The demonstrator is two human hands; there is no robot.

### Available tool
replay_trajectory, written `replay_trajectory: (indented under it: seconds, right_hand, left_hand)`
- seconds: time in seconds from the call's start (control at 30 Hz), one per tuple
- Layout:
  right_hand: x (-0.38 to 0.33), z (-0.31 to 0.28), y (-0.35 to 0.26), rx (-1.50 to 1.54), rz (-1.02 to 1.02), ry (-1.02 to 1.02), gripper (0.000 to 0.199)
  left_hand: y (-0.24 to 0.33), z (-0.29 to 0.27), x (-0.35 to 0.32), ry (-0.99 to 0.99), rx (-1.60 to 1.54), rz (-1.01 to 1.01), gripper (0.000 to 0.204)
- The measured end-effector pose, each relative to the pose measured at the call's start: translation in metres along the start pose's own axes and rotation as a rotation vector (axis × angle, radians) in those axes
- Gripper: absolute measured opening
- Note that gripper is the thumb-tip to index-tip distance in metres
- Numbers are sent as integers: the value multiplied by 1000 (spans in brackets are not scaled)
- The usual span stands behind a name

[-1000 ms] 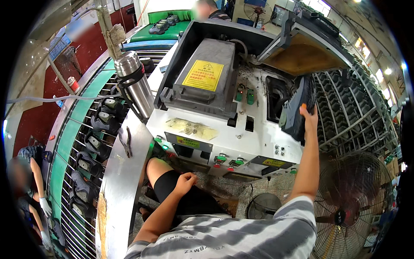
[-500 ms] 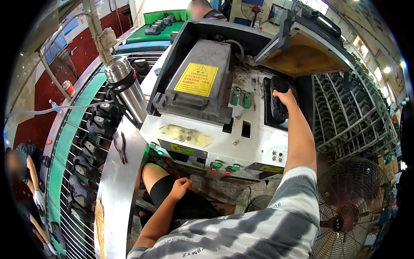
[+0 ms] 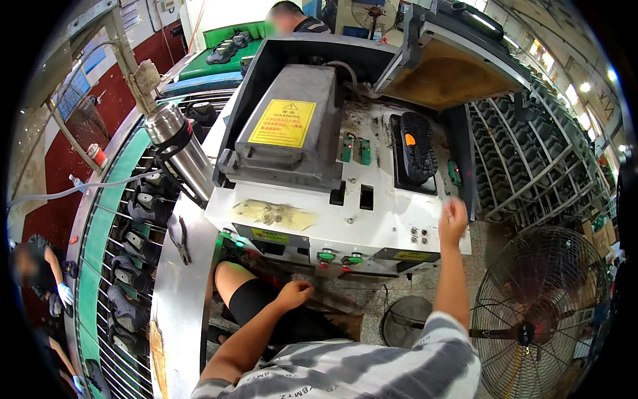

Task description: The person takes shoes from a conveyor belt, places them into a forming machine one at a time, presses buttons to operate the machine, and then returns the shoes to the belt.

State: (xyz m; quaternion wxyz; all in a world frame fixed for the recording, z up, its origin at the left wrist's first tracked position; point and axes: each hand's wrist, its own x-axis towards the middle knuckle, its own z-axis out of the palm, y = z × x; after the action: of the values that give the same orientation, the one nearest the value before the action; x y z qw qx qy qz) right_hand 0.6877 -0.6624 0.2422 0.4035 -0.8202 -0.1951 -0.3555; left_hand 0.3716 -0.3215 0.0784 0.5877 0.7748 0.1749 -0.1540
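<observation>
A black shoe (image 3: 419,149) lies sole up, with an orange patch on its sole, in the right-hand bay of a white machine (image 3: 392,223). Above that bay the hinged lid (image 3: 452,73) stands raised, its inner face brown. My right hand (image 3: 453,223) hovers by the machine's front right corner, apart from the shoe, with its fingers curled and nothing visible in them. Close to my thigh, in front of the machine, my left hand (image 3: 294,294) is loosely closed; I see nothing in it. The grey cover (image 3: 289,113) over the left bay is down.
On the left, a roller conveyor (image 3: 100,266) carries several grey shoes. Pliers (image 3: 179,241) and a steel flask (image 3: 186,153) are on its metal edge. A large fan (image 3: 525,332) and a rack (image 3: 531,159) stand to the right. Other people work at the far side and left.
My right hand has let go of the shoe and drawn back toward me to the machine's front corner. My left hand stays by my thigh. The view has shifted slightly.
</observation>
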Motion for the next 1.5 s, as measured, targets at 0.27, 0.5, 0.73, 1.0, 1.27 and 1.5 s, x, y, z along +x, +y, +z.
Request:
replay_trajectory:
  seconds: [0.27,0.5,0.73,1.0,1.27,1.5]
  right_hand:
    - [-155,-78,49,1274,1448,252,35]
    - [-216,-40,39,410,866,-346,21]
    - [-166,91,-201,509,-150,-558,24]
    - [54,334,-276,-172,-31,-308,95]
    - [70,358,-332,-379,544,-624,115]
    - [-8,299,-346,-64,383,-139,103]
  left_hand:
    - [76,73,80,-26,218,286,34]
    - [52,8,18,173,-121,257,26]
    - [-149,-133,-157,1280,-284,70,25]
    - [-212,-83,-378,1911,-167,-391,23]
    - [-257,-42,-391,1948,121,-478,11]
    - [-239,-49,-387,1915,139,-538,13]
